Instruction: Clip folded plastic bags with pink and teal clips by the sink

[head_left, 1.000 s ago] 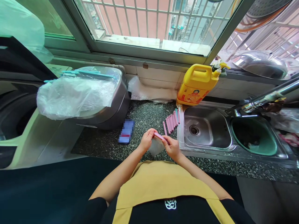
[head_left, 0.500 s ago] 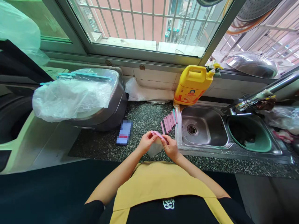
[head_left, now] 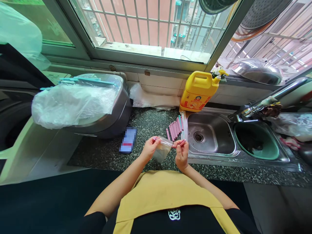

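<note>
My left hand (head_left: 149,149) pinches the top edge of a small clear plastic bag (head_left: 162,150) over the granite counter (head_left: 146,126). My right hand (head_left: 181,153) is closed on a pink sealing clip (head_left: 178,143), held just right of the bag and apart from it. A row of several more clips (head_left: 174,128), mostly pink with a teal one, lies on the counter beside the sink's left rim.
A steel sink (head_left: 210,138) with a green basin (head_left: 255,140) sits to the right under a tap (head_left: 268,102). A yellow jug (head_left: 198,91) stands at the wall. A grey appliance with a plastic bag (head_left: 73,102) over it and a blurred blue packet (head_left: 128,140) lie to the left.
The pink clip was across the bag's top, held by both hands. My right hand has now drawn it off to the right, while my left hand keeps the bag.
</note>
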`<action>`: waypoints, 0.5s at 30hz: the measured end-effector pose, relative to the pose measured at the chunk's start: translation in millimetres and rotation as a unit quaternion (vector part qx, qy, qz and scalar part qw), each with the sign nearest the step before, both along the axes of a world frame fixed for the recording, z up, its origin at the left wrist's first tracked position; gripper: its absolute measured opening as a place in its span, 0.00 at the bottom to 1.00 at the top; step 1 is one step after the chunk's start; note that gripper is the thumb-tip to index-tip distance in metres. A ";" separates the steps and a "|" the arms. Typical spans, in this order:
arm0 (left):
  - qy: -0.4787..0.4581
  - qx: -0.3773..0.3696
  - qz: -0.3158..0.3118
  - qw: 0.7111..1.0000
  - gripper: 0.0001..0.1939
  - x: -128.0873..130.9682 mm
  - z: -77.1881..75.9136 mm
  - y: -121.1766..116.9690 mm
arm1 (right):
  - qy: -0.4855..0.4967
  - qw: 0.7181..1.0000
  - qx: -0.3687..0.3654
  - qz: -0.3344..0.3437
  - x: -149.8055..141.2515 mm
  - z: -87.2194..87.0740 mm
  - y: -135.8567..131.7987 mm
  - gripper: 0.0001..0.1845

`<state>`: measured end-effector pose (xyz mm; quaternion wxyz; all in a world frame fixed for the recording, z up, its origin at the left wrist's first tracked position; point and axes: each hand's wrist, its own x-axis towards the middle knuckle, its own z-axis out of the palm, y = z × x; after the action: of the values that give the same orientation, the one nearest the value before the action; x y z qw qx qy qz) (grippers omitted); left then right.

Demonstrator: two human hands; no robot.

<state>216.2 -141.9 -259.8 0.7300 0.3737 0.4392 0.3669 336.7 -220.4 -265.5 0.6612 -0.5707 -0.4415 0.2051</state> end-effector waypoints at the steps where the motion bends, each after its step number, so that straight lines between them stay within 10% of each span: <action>1: -0.004 -0.005 -0.006 1.000 0.25 0.6 -0.4 0.2 | 0.027 1.000 -0.009 0.006 -0.7 2.5 1.0 0.09; 10: 0.023 0.073 -0.055 0.996 0.34 -8.1 13.7 4.7 | 0.037 0.988 -0.147 0.008 34.8 22.4 13.1 0.15; 15: 0.060 0.148 -0.146 0.976 0.25 -10.4 26.1 8.7 | 0.053 0.928 -0.314 0.194 46.4 37.3 20.3 0.22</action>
<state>205.8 -133.2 -233.6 0.6849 0.5585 0.3639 0.2944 383.2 -200.1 -228.2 0.4178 -0.6411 -0.4206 0.4873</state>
